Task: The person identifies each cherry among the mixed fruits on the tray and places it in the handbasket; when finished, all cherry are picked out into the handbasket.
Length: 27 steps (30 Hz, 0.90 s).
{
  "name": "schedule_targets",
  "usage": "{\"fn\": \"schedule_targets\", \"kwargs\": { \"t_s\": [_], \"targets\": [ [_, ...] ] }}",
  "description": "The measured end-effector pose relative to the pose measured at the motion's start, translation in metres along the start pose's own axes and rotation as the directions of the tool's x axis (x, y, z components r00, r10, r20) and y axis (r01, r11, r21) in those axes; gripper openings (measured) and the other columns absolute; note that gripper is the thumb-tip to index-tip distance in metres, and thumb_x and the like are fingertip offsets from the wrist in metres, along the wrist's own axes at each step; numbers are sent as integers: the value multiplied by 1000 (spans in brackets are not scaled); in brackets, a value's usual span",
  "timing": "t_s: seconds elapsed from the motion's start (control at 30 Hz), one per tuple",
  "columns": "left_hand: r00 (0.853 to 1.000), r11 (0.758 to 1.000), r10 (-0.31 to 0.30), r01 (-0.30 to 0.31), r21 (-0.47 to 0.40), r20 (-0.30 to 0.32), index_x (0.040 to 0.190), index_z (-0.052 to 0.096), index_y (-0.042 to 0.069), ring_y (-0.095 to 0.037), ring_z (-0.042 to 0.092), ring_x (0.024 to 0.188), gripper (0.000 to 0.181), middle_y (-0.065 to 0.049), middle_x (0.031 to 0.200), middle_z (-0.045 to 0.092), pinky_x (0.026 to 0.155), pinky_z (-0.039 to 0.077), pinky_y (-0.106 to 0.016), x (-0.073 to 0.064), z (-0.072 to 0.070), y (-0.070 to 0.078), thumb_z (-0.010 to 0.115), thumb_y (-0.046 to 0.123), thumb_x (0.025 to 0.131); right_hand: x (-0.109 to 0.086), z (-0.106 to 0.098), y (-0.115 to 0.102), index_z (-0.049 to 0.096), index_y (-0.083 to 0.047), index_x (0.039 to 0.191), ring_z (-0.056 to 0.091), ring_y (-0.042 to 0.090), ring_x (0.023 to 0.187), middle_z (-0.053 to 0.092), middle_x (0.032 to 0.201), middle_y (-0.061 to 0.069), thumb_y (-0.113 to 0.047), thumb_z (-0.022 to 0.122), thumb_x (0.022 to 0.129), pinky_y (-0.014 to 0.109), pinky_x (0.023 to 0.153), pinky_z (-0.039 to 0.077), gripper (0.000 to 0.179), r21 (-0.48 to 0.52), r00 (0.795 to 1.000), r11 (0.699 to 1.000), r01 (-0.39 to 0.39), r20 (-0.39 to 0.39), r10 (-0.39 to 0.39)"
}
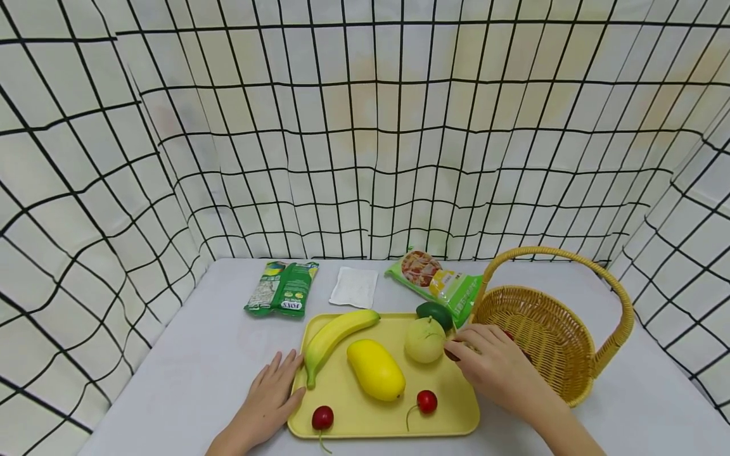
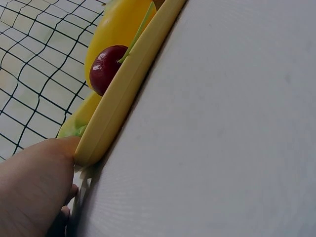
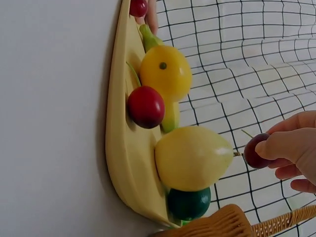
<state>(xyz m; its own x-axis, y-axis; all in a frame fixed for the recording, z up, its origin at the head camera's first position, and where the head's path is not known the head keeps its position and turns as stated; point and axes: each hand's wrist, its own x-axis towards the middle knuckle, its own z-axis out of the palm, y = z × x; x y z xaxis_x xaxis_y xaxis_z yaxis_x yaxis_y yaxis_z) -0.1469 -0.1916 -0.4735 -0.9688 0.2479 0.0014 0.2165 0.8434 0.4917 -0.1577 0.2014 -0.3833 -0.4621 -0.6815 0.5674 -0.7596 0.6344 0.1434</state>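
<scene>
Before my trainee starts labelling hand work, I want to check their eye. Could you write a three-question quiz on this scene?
1. What does the person's right hand pinch?

2. True or false: the left hand pinches the white sachet.

3. In the head view, which stands to the right of the yellow tray?
A) the banana
B) the wicker basket
C) the white sachet

Key:
1. A cherry, clearest in the right wrist view.
2. False; it rests at the yellow tray's left edge.
3. B.
</scene>
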Motion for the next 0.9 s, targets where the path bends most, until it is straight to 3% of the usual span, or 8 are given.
{"fn": "schedule_targets", "kwargs": {
  "t_s": [0.33, 0.53, 0.6, 0.67, 0.73, 0.8, 0.9],
  "targets": [
    [1000, 1000, -12, 12, -3, 14, 143, 30, 6, -38, 9, 136, 63, -16, 148, 25, 105, 7, -59, 1, -2, 2, 46, 42, 94, -14, -6, 21, 65, -10, 104, 55, 21, 89, 60, 95, 2, -31, 31, 97, 38, 73, 47, 41, -11, 999, 999, -35, -4, 35],
    [1000, 1000, -15, 15, -1, 14, 143, 29, 6, -38, 9, 136, 61, -15, 148, 25, 106, 7, -57, 3, -1, 1, 47, 38, 94, -24, -10, 30, 65, -9, 102, 53, 20, 91, 59, 95, 1, -35, 30, 96, 38, 78, 45, 43, 8, 995, 996, -94, 27, 93],
    [1000, 1000, -19, 19, 0, 16, 143, 29, 6, -38, 9, 137, 61, -15, 148, 25, 106, 7, -57, 3, -1, 1, 47, 37, 94, -26, -11, 33, 64, -9, 103, 53, 20, 92, 59, 96, 1, -31, 41, 95, 38, 79, 45, 33, 11, 994, 995, -104, 33, 103],
    [1000, 1000, -18, 18, 0, 15, 143, 30, 6, -38, 9, 136, 61, -16, 147, 25, 106, 7, -58, 3, -1, 1, 47, 38, 94, -29, -11, 35, 64, -9, 103, 54, 21, 91, 59, 96, 1, -23, 57, 88, 39, 78, 45, 22, -1, 994, 994, -108, 29, 108],
    [1000, 1000, -15, 15, -2, 14, 143, 30, 6, -39, 9, 136, 62, -16, 147, 25, 105, 8, -58, 3, -1, 0, 47, 39, 94, -32, -11, 38, 64, -9, 103, 54, 21, 90, 60, 95, 2, -13, 69, 75, 39, 75, 45, 29, -18, 994, 994, -107, 17, 107],
    [1000, 1000, -15, 15, -3, 16, 143, 30, 6, -38, 9, 136, 61, -16, 147, 25, 105, 7, -58, 3, 0, 1, 47, 39, 94, -35, -11, 41, 64, -8, 103, 54, 22, 89, 60, 94, 2, -6, 73, 64, 39, 72, 46, 41, -33, 994, 994, -107, 4, 108],
    [1000, 1000, -21, 21, 0, 20, 143, 30, 6, -38, 9, 136, 61, -15, 148, 25, 106, 7, -57, 3, 0, 1, 47, 38, 94, -40, -9, 45, 65, -8, 104, 54, 22, 88, 60, 93, 2, -6, 77, 60, 40, 69, 46, 46, -45, 995, 994, -103, -17, 102]
  ]
}}
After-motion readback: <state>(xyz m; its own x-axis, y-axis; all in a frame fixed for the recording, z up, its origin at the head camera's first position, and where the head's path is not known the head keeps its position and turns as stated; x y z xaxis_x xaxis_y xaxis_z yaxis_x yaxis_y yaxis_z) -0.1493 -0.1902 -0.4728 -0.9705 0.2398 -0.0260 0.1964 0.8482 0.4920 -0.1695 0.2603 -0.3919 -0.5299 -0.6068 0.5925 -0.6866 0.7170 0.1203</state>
